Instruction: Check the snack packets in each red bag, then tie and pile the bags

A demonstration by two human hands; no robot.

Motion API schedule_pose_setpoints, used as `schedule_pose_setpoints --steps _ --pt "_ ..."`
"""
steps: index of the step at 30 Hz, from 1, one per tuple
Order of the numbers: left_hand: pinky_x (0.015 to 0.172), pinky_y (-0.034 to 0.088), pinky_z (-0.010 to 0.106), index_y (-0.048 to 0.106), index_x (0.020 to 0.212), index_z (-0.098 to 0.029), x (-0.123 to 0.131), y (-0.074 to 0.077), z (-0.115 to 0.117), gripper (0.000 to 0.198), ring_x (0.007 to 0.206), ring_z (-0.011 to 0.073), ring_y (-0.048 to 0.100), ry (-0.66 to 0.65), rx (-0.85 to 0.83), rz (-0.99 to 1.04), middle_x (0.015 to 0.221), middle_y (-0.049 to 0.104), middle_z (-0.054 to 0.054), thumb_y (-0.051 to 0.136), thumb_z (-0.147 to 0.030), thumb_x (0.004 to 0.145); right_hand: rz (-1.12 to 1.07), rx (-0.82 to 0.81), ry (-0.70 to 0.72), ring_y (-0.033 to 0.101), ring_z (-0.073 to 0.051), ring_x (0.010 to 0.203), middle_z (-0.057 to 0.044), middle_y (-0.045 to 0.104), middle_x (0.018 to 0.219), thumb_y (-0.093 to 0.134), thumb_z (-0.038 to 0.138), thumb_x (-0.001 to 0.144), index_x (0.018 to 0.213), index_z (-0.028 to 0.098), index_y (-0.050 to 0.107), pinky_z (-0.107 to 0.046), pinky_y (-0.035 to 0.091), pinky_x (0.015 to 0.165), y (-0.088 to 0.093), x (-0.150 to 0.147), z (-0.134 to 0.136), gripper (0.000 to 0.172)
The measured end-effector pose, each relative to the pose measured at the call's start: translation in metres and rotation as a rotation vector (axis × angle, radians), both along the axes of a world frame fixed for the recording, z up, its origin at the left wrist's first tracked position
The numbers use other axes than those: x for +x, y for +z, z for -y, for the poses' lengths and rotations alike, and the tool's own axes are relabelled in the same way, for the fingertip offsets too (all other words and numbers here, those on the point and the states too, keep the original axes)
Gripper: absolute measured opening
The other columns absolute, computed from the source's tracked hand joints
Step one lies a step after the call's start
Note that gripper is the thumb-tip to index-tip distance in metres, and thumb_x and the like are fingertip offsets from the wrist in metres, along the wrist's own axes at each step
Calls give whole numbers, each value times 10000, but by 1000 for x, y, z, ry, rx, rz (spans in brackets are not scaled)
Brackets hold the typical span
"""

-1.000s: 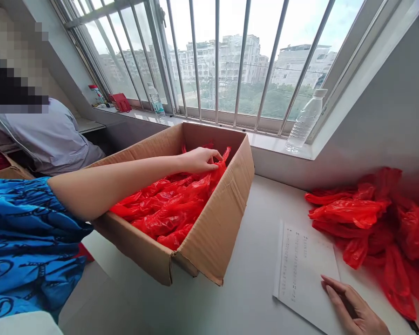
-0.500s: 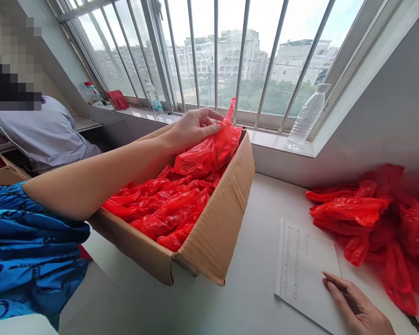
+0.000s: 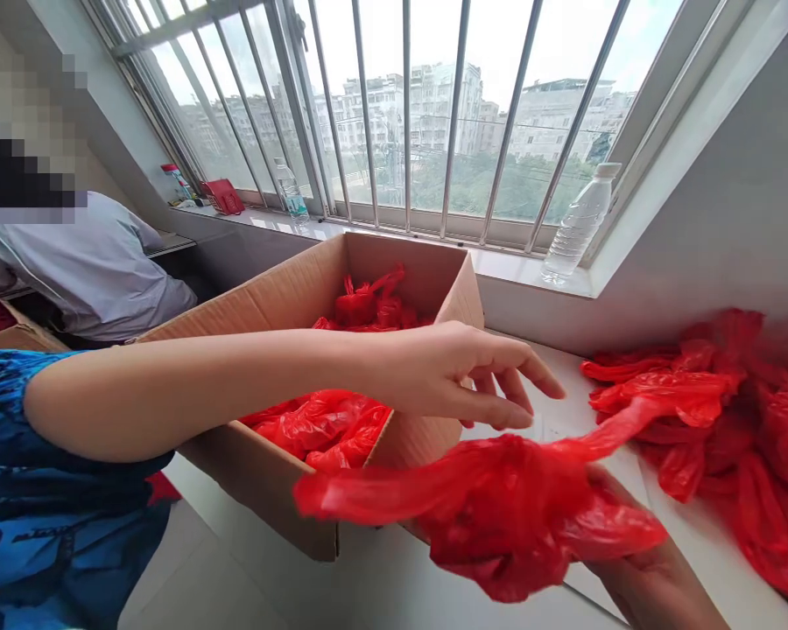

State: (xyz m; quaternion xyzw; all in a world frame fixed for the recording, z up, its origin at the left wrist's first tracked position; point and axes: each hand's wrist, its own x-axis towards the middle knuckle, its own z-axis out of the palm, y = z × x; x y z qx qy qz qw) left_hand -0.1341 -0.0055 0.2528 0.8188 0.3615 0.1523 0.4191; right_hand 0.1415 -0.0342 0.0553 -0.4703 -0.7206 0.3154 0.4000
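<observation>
A knotted red plastic bag (image 3: pixel 512 516), slightly blurred, hangs in front of the cardboard box (image 3: pixel 263 490) and over the white table. My right hand (image 3: pixel 650 569) holds it from behind and below, at its right end; most of those fingers are hidden by the bag. Just above the bag is my left hand (image 3: pixel 463 372), palm down, fingers stretched out and apart with nothing in them. The left forearm crosses over the box. Inside the box lie several red plastic bags (image 3: pixel 321 424), partly covered by that arm.
On the table's right side lies a heap of red plastic bags (image 3: pixel 702 420). A white printed sheet or pad (image 3: pixel 621 472) is mostly hidden under my hands. A clear bottle (image 3: pixel 581 223) stands on the windowsill (image 3: pixel 499 265). At left, another person (image 3: pixel 98 271) sits beside another box (image 3: pixel 26 337).
My left hand has come out of the box toward the right and let go of a red bag. My right hand has risen from the white sheet and now holds a red bag.
</observation>
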Motion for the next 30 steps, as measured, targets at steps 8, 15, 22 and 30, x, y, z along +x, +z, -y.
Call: schedule_pose_setpoints --steps 8,15,22,30 --pt "727 486 202 711 1089 -186 -169 13 -64 382 824 133 633 661 77 -678 939 722 23 718 -431 797 -420 -556 -83 620 -249 539 -92 709 737 676 593 733 884 244 747 -357 557 472 -77 81 -6 388" --pt "558 496 267 673 706 -66 -240 -55 -57 577 529 141 558 684 -474 -965 463 584 31 821 -614 602 44 -303 -302 715 -252 743 -35 770 929 696 524 726 1095 253 700 -256 583 584 -130 117 -5 458" --pt "509 477 324 665 630 -77 -241 -72 -54 697 501 222 602 672 -694 -996 403 536 58 851 -712 412 88 -246 -260 729 -262 905 -58 753 1095 620 551 796 1152 226 660 -248 599 700 -136 123 -6 483" --pt "464 349 255 636 593 -114 -236 -78 -53 599 436 150 499 749 -669 -1010 400 510 19 907 -612 399 70 -223 -257 730 -273 909 -65 764 1048 646 531 778 1104 225 683 -251 600 715 -135 123 -5 448"
